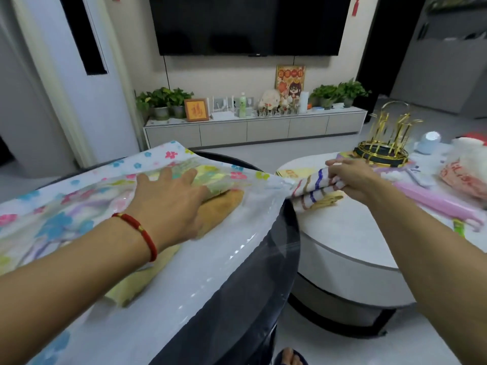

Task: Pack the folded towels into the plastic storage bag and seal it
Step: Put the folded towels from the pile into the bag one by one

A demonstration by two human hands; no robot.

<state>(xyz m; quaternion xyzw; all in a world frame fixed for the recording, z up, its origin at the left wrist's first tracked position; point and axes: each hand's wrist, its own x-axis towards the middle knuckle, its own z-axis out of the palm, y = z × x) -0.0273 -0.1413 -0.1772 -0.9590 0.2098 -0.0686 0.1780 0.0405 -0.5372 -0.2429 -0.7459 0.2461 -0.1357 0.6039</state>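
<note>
Left hand: the left hand (168, 204) lies flat, fingers spread, pressing down on the plastic storage bag (110, 206); its grip is wide and holds nothing. A red cord bracelet (139, 227) circles the wrist.
Bag, axis: the bag lies flat across the dark round surface (266, 259), long axis running from the near-left edge toward the right edge, with its open mouth facing right at that edge.
Bag, look: clear film printed with pink, blue and yellow flowers, glossy and wrinkled.
Bag, contents: an orange-brown towel (224, 206) under the palm, a pale green one (210, 180) just beyond it, and a yellow one (131, 285) nearer the camera, all seen through the film.
Right hand: the right hand (355, 177) pinches the striped towel (316, 188), its grip closed on the fold's top edge.
Striped towel: white with blue, red and tan stripes, folded, long axis pointing left toward the bag's mouth, just beside it, over the left edge of the white round surface (342, 233).
Under it: a folded yellow towel (329, 201), touching it.
Far right: a gold rack (382, 146) near the white surface's far edge.
</note>
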